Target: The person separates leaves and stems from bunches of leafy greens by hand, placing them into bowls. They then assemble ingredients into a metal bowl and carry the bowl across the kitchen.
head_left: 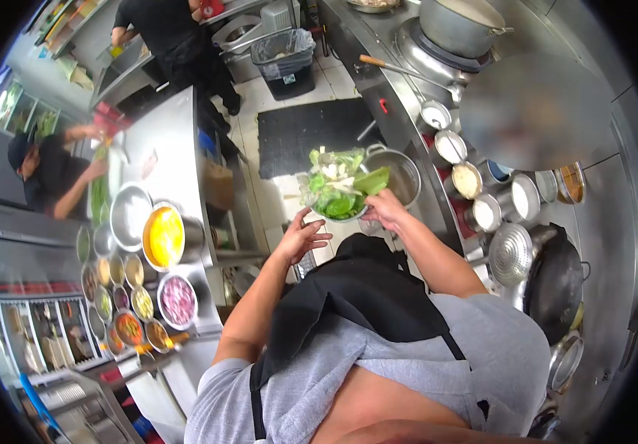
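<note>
A bowl of chopped green vegetables (337, 181), with pale pieces on top, is held out in front of my body. My right hand (385, 209) grips it at its right edge, near a large green leaf (373, 181). On the left side, my left hand (304, 237) has its fingers spread just beneath the bowl's edge; whether a fingertip touches it is unclear. A large metal pot (407, 177) is just beyond the bowl on the right.
At left, a steel counter (160, 140) bears bowls of yellow liquid (165, 235) and chopped onion (177, 300). A person (56, 170) works behind it; another person (171, 44) stands farther off. Metal containers (485, 212) line the right counter. A bin (283, 63) stands ahead.
</note>
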Available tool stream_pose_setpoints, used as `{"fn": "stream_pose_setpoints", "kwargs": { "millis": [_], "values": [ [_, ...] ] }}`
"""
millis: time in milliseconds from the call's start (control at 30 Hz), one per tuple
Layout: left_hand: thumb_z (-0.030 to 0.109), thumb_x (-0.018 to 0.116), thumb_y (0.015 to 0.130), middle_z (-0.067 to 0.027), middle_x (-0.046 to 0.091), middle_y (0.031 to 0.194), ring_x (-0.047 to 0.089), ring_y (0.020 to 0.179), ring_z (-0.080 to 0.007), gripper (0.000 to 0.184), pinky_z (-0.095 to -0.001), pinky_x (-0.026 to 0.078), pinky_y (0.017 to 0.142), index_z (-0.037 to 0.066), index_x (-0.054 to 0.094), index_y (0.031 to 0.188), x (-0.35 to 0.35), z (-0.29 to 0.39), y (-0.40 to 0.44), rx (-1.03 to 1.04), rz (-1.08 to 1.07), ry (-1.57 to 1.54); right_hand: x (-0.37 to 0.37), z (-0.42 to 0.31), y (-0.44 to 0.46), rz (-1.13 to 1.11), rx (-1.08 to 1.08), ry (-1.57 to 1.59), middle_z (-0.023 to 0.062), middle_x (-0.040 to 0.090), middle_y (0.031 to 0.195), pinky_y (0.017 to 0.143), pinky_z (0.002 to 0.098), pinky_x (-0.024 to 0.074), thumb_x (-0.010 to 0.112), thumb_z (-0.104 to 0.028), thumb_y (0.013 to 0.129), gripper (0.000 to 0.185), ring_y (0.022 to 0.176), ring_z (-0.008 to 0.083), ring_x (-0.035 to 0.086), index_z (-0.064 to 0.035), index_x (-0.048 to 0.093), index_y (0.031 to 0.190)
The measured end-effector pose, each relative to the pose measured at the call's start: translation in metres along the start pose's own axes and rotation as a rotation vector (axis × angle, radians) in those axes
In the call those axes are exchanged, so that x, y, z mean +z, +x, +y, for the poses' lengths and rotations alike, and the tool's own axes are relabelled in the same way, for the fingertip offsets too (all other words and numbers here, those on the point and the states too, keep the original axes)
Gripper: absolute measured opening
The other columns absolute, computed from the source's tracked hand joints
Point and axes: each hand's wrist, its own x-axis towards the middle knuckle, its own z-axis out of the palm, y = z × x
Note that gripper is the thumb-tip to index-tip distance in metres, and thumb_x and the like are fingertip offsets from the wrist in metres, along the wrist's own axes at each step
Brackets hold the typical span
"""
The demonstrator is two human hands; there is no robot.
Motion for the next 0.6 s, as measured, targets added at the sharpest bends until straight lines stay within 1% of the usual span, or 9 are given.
{"fn": "stream_pose_setpoints", "kwargs": {
  "millis": [67,233,267,333,367,467,533,567,600],
  "values": [
    [0.015,0.061,0.093,-0.0225,0.045,0.137,0.062,0.109,-0.0372,0.083,-0.0446,0.053,0.088,0.016,0.002,0.152,-0.017,0.032,0.04,-0.034,-0.077,-0.024,-0.002,-0.013,0.041,-0.002,0.019,0.025,0.0136,0.066,0.106,0.079,0.0417,0.0576,0.05,-0.006,0.089,0.037,0.09,0.0263,0.069,-0.0027,0.052,0.126],
    [0.014,0.061,0.093,-0.0264,0.041,0.141,0.064,0.107,-0.0382,0.088,-0.0426,0.055,0.085,0.019,-0.003,0.153,-0.062,0.093,0.151,-0.056,-0.128,0.001,-0.017,-0.053,0.168,0.047,-0.043,0.004,0.0116,0.066,0.102,0.07,0.038,0.0585,0.054,-0.008,0.087,0.031,0.08,0.0214,0.067,-0.0015,0.059,0.118],
    [0.015,0.062,0.092,-0.0276,0.038,0.144,0.064,0.106,-0.0385,0.092,-0.0423,0.056,0.085,0.02,-0.007,0.153,-0.064,0.115,0.167,-0.075,-0.145,0.018,-0.021,-0.065,0.193,0.032,-0.018,-0.021,0.0109,0.066,0.105,0.074,0.038,0.0579,0.053,-0.008,0.089,0.035,0.086,0.0228,0.068,-0.0035,0.055,0.124],
    [0.017,0.062,0.093,-0.0277,0.038,0.144,0.064,0.107,-0.0384,0.094,-0.0424,0.056,0.085,0.021,-0.011,0.152,-0.07,0.152,0.202,-0.08,-0.122,0.027,-0.019,-0.098,0.234,0.033,-0.022,0.0,0.0105,0.065,0.107,0.071,0.0366,0.0585,0.053,-0.008,0.088,0.037,0.087,0.022,0.068,-0.004,0.055,0.125],
    [0.017,0.061,0.093,-0.0259,0.039,0.144,0.064,0.107,-0.0383,0.093,-0.0426,0.056,0.085,0.021,-0.012,0.151,-0.078,0.17,0.224,-0.09,-0.105,0.033,-0.018,-0.116,0.253,0.045,-0.04,0.02,0.0117,0.064,0.101,0.069,0.0376,0.059,0.051,-0.004,0.086,0.033,0.082,0.0218,0.067,0.0005,0.058,0.118],
    [0.014,0.055,0.095,-0.0227,0.044,0.139,0.065,0.105,-0.0393,0.073,-0.0438,0.057,0.083,0.015,0.005,0.148,-0.077,0.245,0.277,-0.017,-0.083,0.074,-0.016,-0.159,0.324,0.005,-0.076,0.029,0.0114,0.064,0.101,0.069,0.0369,0.0594,0.052,-0.002,0.085,0.034,0.083,0.0224,0.067,0.001,0.057,0.119],
    [0.009,0.052,0.094,-0.0232,0.044,0.138,0.065,0.104,-0.0398,0.065,-0.0435,0.057,0.082,0.012,0.012,0.145,-0.11,0.266,0.326,0.014,-0.093,-0.052,-0.001,-0.196,0.35,0.042,-0.073,0.013,0.0115,0.064,0.103,0.069,0.036,0.0599,0.053,-0.002,0.084,0.036,0.083,0.0231,0.068,0.0005,0.057,0.12],
    [0.006,0.051,0.093,-0.0238,0.044,0.138,0.065,0.103,-0.0395,0.063,-0.0431,0.058,0.081,0.013,0.016,0.145,-0.124,0.274,0.355,0.096,-0.14,-0.133,0.003,-0.209,0.372,0.04,-0.056,0.019,0.0123,0.064,0.103,0.068,0.0365,0.0602,0.054,-0.003,0.084,0.036,0.084,0.0235,0.068,-0.0005,0.058,0.119],
    [0.01,0.053,0.093,-0.0244,0.044,0.139,0.065,0.104,-0.0382,0.057,-0.0449,0.057,0.082,0.014,0.028,0.144,-0.138,0.292,0.374,0.004,-0.122,-0.145,0.007,-0.222,0.398,0.035,-0.042,0.025,0.013,0.063,0.104,0.067,0.037,0.0605,0.055,-0.004,0.084,0.035,0.084,0.0239,0.068,-0.0016,0.059,0.119]
  ]
}}
